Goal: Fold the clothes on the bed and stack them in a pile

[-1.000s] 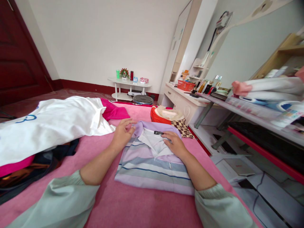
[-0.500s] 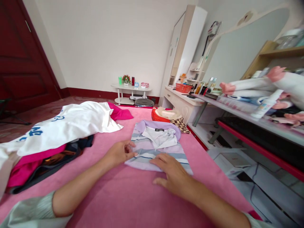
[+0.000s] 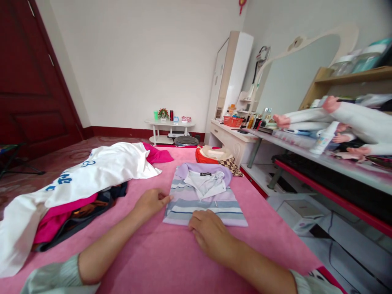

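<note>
A folded striped shirt [image 3: 211, 206], lilac, grey and white with its collar away from me, lies flat on the pink bed cover [image 3: 147, 261]. My left hand [image 3: 153, 203] is at the shirt's left edge, its thumb and fingers bent close together; whether cloth is between them is too small to tell. Over the shirt's near edge rests my right hand [image 3: 208, 232], its fingers curled and their tips hidden under it.
On the left lies a white garment [image 3: 107, 167] over pink and dark clothes [image 3: 79, 212]. Behind the shirt are an orange and cream item [image 3: 211, 154] and a brown patterned cloth [image 3: 231, 165]. A cluttered desk [image 3: 294, 145] stands at right.
My right hand has drawn back and left toward the shirt's near edge, its fingers now curled. My left hand's fingers have come closer together. The camera view has tilted up.
</note>
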A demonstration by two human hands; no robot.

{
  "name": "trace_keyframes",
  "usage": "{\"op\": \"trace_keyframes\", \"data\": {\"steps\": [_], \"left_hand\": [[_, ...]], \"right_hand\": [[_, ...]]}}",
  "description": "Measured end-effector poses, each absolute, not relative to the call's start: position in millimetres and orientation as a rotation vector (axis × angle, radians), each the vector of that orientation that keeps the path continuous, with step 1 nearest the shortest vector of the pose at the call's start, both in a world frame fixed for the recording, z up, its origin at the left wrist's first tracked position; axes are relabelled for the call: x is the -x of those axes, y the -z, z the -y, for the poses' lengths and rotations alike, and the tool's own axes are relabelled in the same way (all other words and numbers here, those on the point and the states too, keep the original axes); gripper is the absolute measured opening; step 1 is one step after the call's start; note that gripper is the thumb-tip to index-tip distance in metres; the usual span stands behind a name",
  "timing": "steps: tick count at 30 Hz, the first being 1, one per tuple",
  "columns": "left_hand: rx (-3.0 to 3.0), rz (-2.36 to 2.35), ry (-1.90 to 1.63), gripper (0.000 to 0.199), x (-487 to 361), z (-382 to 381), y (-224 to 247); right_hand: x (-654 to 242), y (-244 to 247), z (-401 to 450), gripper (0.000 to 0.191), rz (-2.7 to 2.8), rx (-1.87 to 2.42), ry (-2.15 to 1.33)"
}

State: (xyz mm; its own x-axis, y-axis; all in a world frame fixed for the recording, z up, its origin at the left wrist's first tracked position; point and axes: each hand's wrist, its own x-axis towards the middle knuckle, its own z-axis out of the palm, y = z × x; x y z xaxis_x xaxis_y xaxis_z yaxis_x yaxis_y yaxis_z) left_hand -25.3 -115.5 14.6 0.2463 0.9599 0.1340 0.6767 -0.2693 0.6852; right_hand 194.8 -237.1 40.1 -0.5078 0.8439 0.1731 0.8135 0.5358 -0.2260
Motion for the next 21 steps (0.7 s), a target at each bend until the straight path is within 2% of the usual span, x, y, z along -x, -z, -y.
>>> {"op": "trace_keyframes", "data": {"steps": [4, 9, 13, 17, 21], "left_hand": [[-2.041, -1.661, -0.665, 0.043, 18, 120, -16], [-1.997, -1.603, -0.617, 0.044, 10, 114, -17], [-1.908, -1.486, -0.675, 0.030, -6, 106, -17], [-1.979, -1.408, -0.850, 0.034, -23, 121, -21], [-2.254, -1.286, -0.896, 0.030, -37, 145, -28]], "right_hand": [[-216, -46, 237, 0.016, 2.406, 1.418, -0.258], [-274, -53, 218, 0.014, 2.051, 1.900, 0.004], [-312, -54, 195, 0.034, 1.835, 2.274, -0.026], [-312, -53, 185, 0.044, 1.812, 2.259, -0.133], [-293, -54, 181, 0.041, 1.790, 2.100, -0.076]]}}
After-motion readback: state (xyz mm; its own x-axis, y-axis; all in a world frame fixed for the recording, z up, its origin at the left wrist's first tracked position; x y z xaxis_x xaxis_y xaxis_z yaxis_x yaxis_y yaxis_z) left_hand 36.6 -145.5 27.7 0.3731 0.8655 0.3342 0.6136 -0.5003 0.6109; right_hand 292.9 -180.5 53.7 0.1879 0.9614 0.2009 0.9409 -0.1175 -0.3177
